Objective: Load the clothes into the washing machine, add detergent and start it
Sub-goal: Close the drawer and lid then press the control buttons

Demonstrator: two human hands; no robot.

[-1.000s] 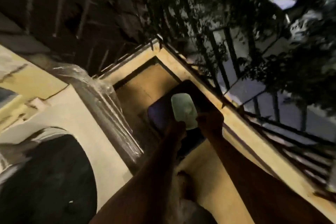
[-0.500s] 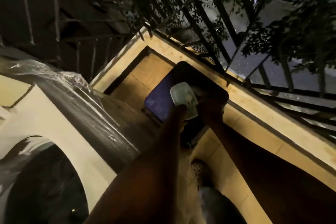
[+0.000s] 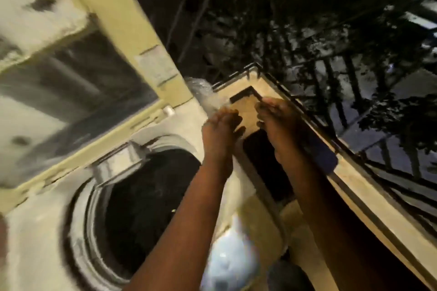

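A: On a dim balcony at night, what does the view show?

B: A top-loading washing machine (image 3: 35, 231) fills the left half. Its lid (image 3: 78, 59) is raised and its round drum (image 3: 146, 196) is open and dark. I cannot tell whether clothes lie inside. Two bare arms reach forward over the machine's right edge, with an iron railing (image 3: 354, 92) and trees beyond.

A: What has changed in the last second?

B: The view has swung from the floor up to the machine. Before, both hands were low over a dark blue container (image 3: 324, 156), holding a pale oval object between them. Now the hands are lifted and apart. The container sits on the floor, partly hidden behind the right forearm.

A: And the hands themselves?

B: The left hand (image 3: 221, 125) has its fingers curled downward, beside some crumpled clear plastic (image 3: 203, 92) at the machine's corner. The right hand (image 3: 276, 123) is loosely curled, just beside it. Blur hides whether either grips anything, and the pale oval object is no longer between them.

A: So where is the detergent?

B: Unclear. A pale, rounded, blurred object (image 3: 231, 264) shows low between the arms, and I cannot tell what it is. My judgement is that the person is turning from the container towards the drum, likely for the detergent step. The machine does not look started.
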